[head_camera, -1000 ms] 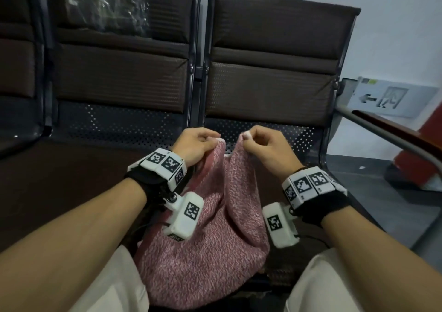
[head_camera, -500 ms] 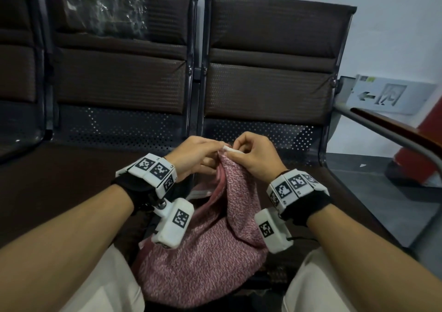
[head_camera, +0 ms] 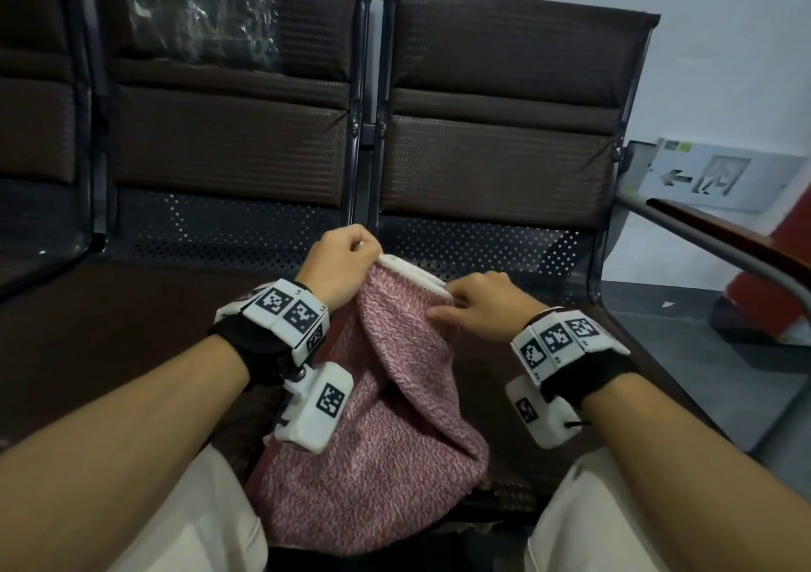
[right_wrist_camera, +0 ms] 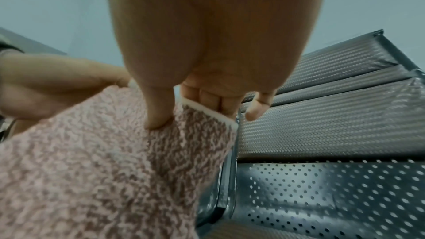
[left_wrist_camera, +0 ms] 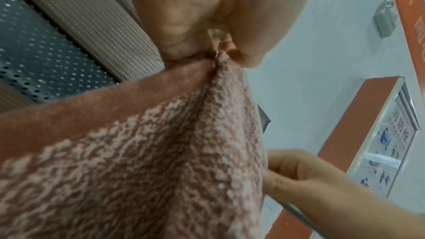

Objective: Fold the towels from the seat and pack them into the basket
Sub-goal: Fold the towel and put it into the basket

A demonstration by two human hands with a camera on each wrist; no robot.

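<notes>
A pink-and-white mottled towel with a white border hangs doubled over my lap in the head view. My left hand grips its gathered corners at the top, above the seat edge. In the left wrist view the left hand pinches the cloth tight between thumb and fingers. My right hand pinches the white top edge a short way to the right. In the right wrist view its thumb presses the towel's front and its fingers sit behind the border. No basket is in view.
A row of brown padded seats with perforated metal backs stands right in front. Plastic wrap covers part of the left seat back. A metal and wood armrest runs along the right. A grey wall sign leans beyond it.
The hands came together with the two top corners. Now the left hand holds the joined corners, and the right hand has shifted right along the top edge.
</notes>
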